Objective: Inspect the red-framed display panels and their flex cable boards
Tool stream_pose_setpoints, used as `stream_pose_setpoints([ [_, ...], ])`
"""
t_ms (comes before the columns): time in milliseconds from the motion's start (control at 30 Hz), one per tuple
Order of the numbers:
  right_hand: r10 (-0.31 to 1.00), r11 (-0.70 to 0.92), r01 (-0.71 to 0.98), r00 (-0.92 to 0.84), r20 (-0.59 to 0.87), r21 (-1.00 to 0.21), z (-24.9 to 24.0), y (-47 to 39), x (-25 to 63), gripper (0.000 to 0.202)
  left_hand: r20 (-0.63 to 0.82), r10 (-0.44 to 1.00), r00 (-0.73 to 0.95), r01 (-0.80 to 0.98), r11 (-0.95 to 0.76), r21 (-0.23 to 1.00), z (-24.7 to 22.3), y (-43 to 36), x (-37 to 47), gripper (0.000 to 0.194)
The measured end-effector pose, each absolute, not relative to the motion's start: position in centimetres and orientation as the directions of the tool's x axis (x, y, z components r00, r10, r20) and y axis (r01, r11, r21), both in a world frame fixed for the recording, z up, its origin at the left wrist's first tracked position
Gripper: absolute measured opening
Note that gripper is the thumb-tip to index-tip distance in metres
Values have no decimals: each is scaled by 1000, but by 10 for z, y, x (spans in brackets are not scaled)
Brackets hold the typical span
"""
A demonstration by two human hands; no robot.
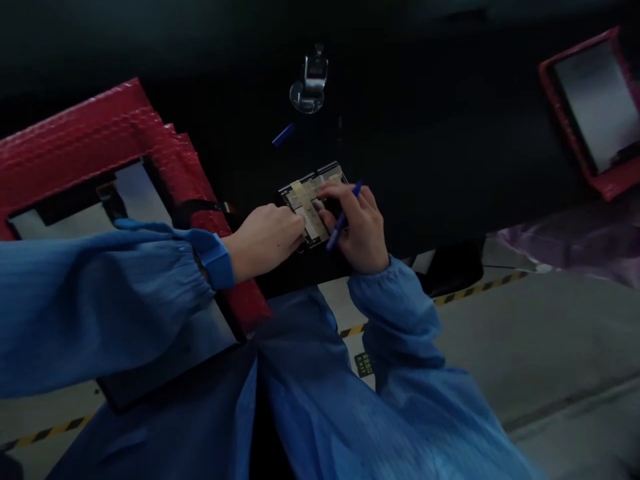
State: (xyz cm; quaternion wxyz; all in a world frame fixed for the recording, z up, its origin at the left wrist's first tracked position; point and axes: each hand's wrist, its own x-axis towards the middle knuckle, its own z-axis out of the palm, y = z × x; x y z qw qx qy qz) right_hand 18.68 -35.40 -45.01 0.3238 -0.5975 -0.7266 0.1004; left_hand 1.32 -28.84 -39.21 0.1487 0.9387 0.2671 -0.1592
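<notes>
A small flat electronic panel (314, 230) with strips of yellowish tape across it lies on the black table. My left hand (267, 240) is closed at the panel's left edge, its fingertips mostly hidden beneath the knuckles. A slim blue pen (338, 230) slants through my right hand (361, 230), held between the fingers and pointing down toward me. The index finger and thumb of that hand also reach onto the panel's taped face. Beyond the panel lies a short blue pen cap (283, 135).
A shiny metal tally counter (315, 77) sits farther back on the black table (440, 133). Under my left forearm are a large screen panel (143, 193) and red bubble wrap (95, 123). Another screen (597, 100) in red wrap lies far right, near a purple sleeve (570, 247).
</notes>
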Motion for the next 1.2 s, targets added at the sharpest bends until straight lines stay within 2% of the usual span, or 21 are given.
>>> stream_pose_setpoints([
  [100,929,349,740,-194,315,-574,-452,-329,186,32,-393,467,792,564,-806,178,-394,-289,16,28],
  [200,929,367,714,-248,274,-597,-455,-311,180,35,-423,446,789,553,-815,171,-391,-290,20,25],
  [400,950,309,753,-217,224,-580,-457,-306,177,34,-411,420,809,522,-835,174,-394,-292,22,26],
  [767,930,359,737,-229,288,-572,-461,-306,181,33,-413,449,792,553,-814,175,-392,-299,24,28],
  [1000,933,352,760,-235,273,-547,-466,-303,183,35,-516,441,734,566,-818,106,-388,-311,12,30],
  [1100,942,334,769,-252,222,-545,-468,-300,184,34,-498,443,746,563,-818,117,-388,-312,9,31],
  [1200,940,338,769,-248,234,-543,-468,-299,184,32,-463,462,757,571,-812,123,-388,-310,9,29],
])
